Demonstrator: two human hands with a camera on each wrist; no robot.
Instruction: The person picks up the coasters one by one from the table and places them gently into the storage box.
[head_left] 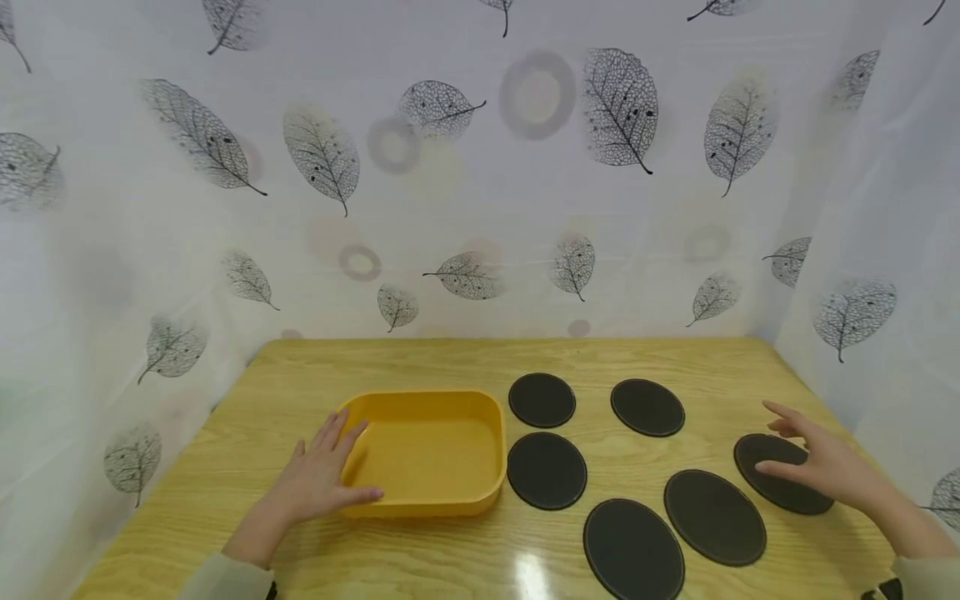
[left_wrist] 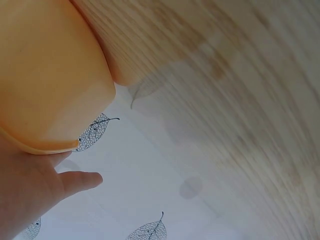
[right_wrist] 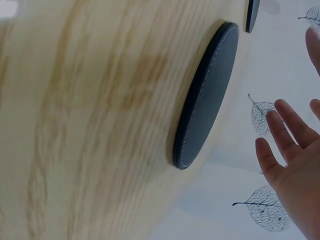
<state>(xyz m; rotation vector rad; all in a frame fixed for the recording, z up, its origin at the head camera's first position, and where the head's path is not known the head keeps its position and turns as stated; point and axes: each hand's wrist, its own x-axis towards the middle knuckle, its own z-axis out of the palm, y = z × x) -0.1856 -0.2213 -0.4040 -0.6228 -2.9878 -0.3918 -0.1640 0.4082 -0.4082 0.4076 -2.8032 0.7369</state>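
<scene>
A yellow rectangular tray (head_left: 427, 454) with raised walls and rounded corners sits left of the table's middle. My left hand (head_left: 318, 475) lies at its left rim, fingers spread and fairly straight, thumb by the near left corner. In the left wrist view that hand (left_wrist: 30, 185) shows beside the tray's wall (left_wrist: 55, 75); part of it is hidden by the tray. Over at the right, my right hand (head_left: 821, 458) hovers above a round black coaster (head_left: 772, 475) and covers part of it. Its fingers (right_wrist: 283, 135) are loosely extended and hold nothing; the stitched-edge coaster (right_wrist: 207, 97) lies apart from them.
Several more black coasters lie flat between tray and right hand, including a back one (head_left: 542, 400), one touching or nearly touching the tray (head_left: 547, 471), and a front one (head_left: 633, 548). Leaf-patterned white curtains (head_left: 465, 192) enclose the wooden table (head_left: 420, 358) at back and sides.
</scene>
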